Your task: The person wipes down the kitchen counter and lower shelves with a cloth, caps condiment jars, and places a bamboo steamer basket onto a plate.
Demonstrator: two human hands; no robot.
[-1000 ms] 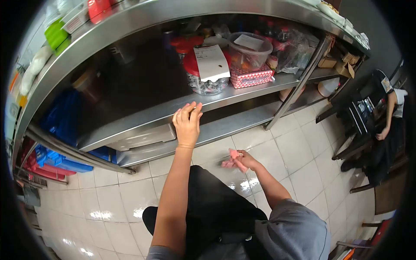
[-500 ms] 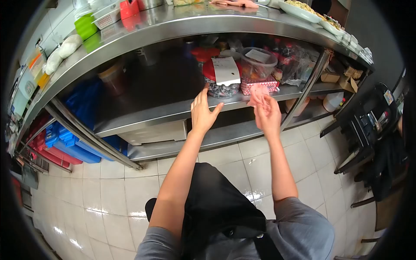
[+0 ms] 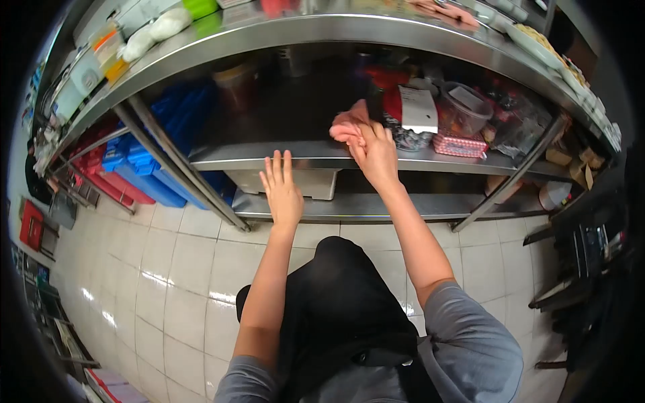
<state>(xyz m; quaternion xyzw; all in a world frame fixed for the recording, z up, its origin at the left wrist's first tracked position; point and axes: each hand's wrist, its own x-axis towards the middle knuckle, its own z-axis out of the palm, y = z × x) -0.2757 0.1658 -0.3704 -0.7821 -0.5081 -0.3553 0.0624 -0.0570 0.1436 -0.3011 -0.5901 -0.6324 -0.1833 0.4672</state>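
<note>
Bunched in my right hand [image 3: 377, 156] is a pink cloth [image 3: 348, 125], held over the front part of the steel shelf [image 3: 269, 138]. Just right of that hand stands a patterned container [image 3: 411, 140] with a red lid and a white paper [image 3: 418, 109] on it. My left hand [image 3: 282, 190] is open, fingers spread, near the shelf's front edge; whether it touches the edge I cannot tell.
A clear tub [image 3: 465, 107] sits on a red-and-white checked box [image 3: 461, 145] at the shelf's right. Deeper left is another tub [image 3: 235, 84]. Blue bins [image 3: 127, 161] stand left of the metal legs. The steel counter [image 3: 322, 30] overhangs the shelf.
My right hand has moved with the pink cloth from the checked box to the left of the red-lidded container. My left hand has left that container and shifted left. The view has turned left.
</note>
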